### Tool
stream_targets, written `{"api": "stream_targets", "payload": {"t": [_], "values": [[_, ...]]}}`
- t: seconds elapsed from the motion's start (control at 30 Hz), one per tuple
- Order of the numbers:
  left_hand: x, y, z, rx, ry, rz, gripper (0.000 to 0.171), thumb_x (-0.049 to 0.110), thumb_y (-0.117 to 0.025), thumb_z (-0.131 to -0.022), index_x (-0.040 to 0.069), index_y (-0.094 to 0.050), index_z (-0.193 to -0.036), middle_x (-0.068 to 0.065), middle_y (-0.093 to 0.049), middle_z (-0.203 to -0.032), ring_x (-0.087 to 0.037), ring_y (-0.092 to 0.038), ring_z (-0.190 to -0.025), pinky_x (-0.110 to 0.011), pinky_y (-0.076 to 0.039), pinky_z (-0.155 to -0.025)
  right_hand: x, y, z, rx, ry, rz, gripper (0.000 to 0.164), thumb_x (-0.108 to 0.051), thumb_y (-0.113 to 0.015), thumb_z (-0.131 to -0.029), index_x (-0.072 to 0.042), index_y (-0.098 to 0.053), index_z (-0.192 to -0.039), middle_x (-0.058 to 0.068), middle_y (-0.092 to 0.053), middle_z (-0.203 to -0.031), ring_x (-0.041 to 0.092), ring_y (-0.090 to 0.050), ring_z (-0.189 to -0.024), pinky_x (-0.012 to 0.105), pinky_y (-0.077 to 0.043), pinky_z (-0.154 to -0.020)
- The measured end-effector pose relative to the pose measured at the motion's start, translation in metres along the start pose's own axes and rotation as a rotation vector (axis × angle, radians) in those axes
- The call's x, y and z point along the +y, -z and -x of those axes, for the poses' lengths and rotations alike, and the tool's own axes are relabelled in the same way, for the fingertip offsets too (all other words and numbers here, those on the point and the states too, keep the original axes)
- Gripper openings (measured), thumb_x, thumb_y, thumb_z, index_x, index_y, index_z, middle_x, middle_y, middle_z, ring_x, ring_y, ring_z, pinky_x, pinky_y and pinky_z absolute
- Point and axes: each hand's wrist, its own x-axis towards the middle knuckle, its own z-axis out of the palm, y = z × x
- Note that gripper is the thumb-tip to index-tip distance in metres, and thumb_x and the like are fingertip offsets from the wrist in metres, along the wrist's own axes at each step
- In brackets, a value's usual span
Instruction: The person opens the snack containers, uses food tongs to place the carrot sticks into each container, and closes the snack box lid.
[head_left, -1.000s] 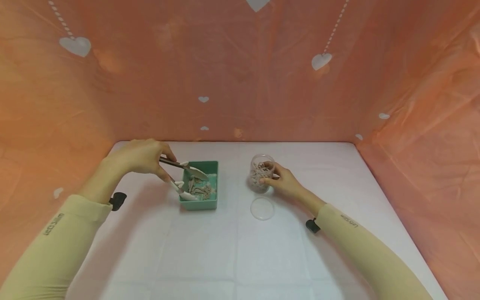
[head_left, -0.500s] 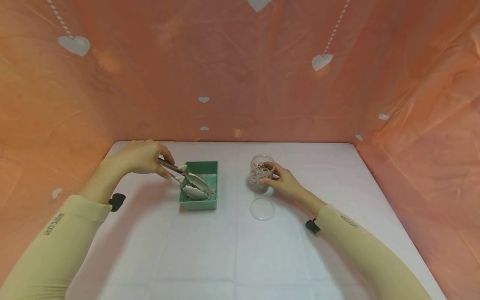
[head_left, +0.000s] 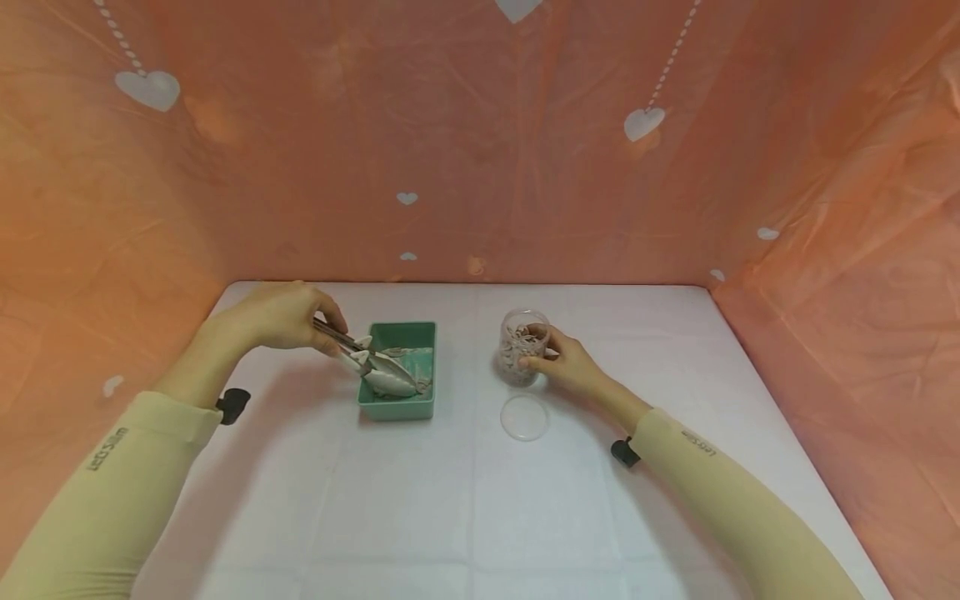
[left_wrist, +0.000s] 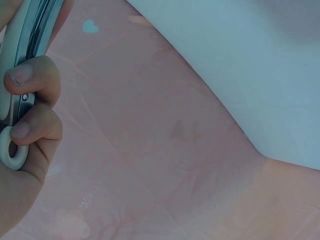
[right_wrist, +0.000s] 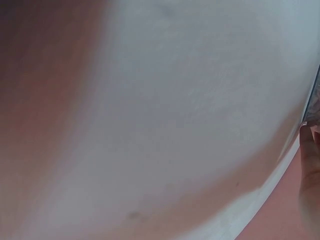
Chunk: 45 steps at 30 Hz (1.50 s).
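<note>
With my left hand (head_left: 288,317) I grip a pair of tongs (head_left: 390,375), metal with pale scoop-shaped tips. The tips lie close together inside a green rectangular box (head_left: 397,410), over its near left part. Greyish-brown shreds (head_left: 424,385) show beside the tips; whether any are caught between them is hidden. In the left wrist view, curled fingers (left_wrist: 37,80) wrap the tongs' handle, which has a white ring at its end. My right hand (head_left: 570,362) holds a clear jar (head_left: 517,367) from its right side. The jar stands upright, uncovered, with similar shreds inside.
A clear round lid (head_left: 525,417) lies on the white tablecloth (head_left: 480,500) just in front of the jar. Orange sheeting (head_left: 480,150) with white hearts walls the table at the back and both sides.
The tongs' tips, wide apart a second ago, have come together low in the green box, over the shreds. The right hand and jar have stayed in place.
</note>
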Motion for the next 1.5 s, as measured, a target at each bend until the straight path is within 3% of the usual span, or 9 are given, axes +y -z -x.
{"api": "stream_targets", "payload": {"t": [0.37, 0.6, 0.9, 1.2, 1.5], "values": [[0.002, 0.006, 0.008, -0.011, 0.025, 0.045, 0.027, 0.042, -0.091, -0.076, 0.033, -0.081, -0.099, 0.016, -0.073, -0.090, -0.012, -0.063, -0.083, -0.044, -0.047, -0.076, 0.000, -0.001, 0.000, 0.002, 0.000, -0.012, 0.057, -0.014, -0.075, -0.097, 0.003, -0.050, -0.145, 0.026, -0.056, -0.145, 0.044, -0.052, -0.138, 0.053, -0.046, -0.109], [0.001, 0.013, 0.012, 0.003, 0.068, 0.002, 0.027, 0.046, -0.088, -0.078, 0.039, -0.080, -0.102, 0.016, -0.072, -0.090, -0.014, -0.064, -0.086, -0.044, -0.047, -0.072, 0.000, 0.000, 0.001, -0.002, -0.019, -0.002, 0.059, -0.016, -0.075, -0.098, 0.002, -0.048, -0.148, 0.026, -0.053, -0.149, 0.046, -0.051, -0.138, 0.053, -0.046, -0.109], [0.003, 0.021, 0.014, 0.063, 0.031, 0.024, 0.028, 0.046, -0.089, -0.078, 0.034, -0.081, -0.102, 0.013, -0.073, -0.089, -0.014, -0.064, -0.086, -0.048, -0.045, -0.073, 0.000, 0.000, 0.002, -0.006, -0.014, -0.009, 0.059, -0.016, -0.074, -0.098, 0.003, -0.048, -0.148, 0.027, -0.053, -0.148, 0.046, -0.050, -0.139, 0.053, -0.046, -0.109], [0.006, 0.024, 0.013, 0.076, 0.045, 0.020, 0.025, 0.042, -0.090, -0.077, 0.035, -0.081, -0.100, 0.013, -0.072, -0.090, -0.012, -0.062, -0.084, -0.045, -0.044, -0.075, 0.000, -0.001, 0.001, -0.002, -0.010, -0.002, 0.056, -0.015, -0.074, -0.098, 0.002, -0.050, -0.145, 0.026, -0.055, -0.146, 0.045, -0.052, -0.138, 0.053, -0.046, -0.109], [0.009, 0.010, 0.009, -0.004, 0.040, 0.065, 0.029, 0.046, -0.090, -0.077, 0.035, -0.081, -0.102, 0.016, -0.072, -0.089, -0.011, -0.062, -0.083, -0.041, -0.047, -0.074, 0.000, -0.001, 0.001, -0.002, -0.007, -0.011, 0.057, -0.014, -0.075, -0.098, 0.003, -0.049, -0.146, 0.026, -0.055, -0.145, 0.045, -0.052, -0.138, 0.053, -0.046, -0.109]]}}
